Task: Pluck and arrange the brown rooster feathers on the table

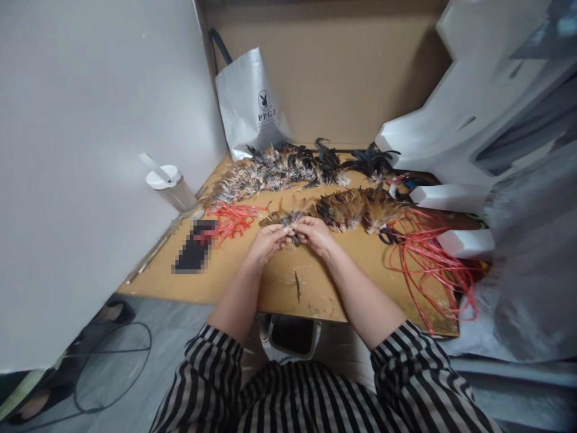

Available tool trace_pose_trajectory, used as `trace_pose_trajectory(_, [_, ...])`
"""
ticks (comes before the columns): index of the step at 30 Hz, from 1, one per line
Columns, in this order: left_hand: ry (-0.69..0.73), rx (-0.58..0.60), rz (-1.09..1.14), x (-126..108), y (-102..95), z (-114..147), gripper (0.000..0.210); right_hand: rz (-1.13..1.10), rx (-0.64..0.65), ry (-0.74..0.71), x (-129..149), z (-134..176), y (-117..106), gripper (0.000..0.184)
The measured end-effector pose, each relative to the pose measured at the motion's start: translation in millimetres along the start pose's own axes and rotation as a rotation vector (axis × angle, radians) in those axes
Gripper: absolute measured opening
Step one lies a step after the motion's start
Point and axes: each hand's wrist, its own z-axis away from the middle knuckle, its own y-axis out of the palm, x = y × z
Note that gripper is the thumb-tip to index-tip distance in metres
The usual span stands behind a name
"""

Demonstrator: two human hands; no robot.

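Both of my hands meet over the middle of the wooden table (243, 270), fingertips pinched round the base of a small bunch of brown feathers (295, 207). My left hand (271, 239) grips it from the left, my right hand (314, 233) from the right. The feathers fan out away from me, and dark quill ends show below the fingers. Just beyond lie feather bunches (351, 207) in a row, brown and black. A longer heap of feather bunches (274, 168) stretches along the back. One loose dark feather (297, 286) rests nearer to me.
Red plastic strips (234, 218) lie at left by a pixelated dark object (193, 249). A lidded cup (174, 189) stands by the left wall. Scissors (390, 235) and longer red strips (433, 258) are at right, beside white foam pieces (466, 243). A silver bag (247, 102) stands behind.
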Motion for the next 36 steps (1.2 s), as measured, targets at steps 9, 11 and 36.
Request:
trace_pose_trajectory(9, [0.026, -0.025, -0.193, 3.5, -0.4, -2.1, 0.028, 0.204, -0.089, -0.031, -1.7, -1.5, -0.7, 0.023])
trace_pose_trajectory(11, [0.031, -0.022, -0.187, 3.6, -0.6, -2.3, 0.027, 0.186, -0.078, -0.014, -1.6, -1.5, -1.3, 0.023])
trace_pose_trajectory(36, [0.043, -0.076, -0.020, 0.8, 2.7, -1.7, 0.026, 0.102, -0.115, -0.034, -1.2, -2.2, 0.4, 0.026])
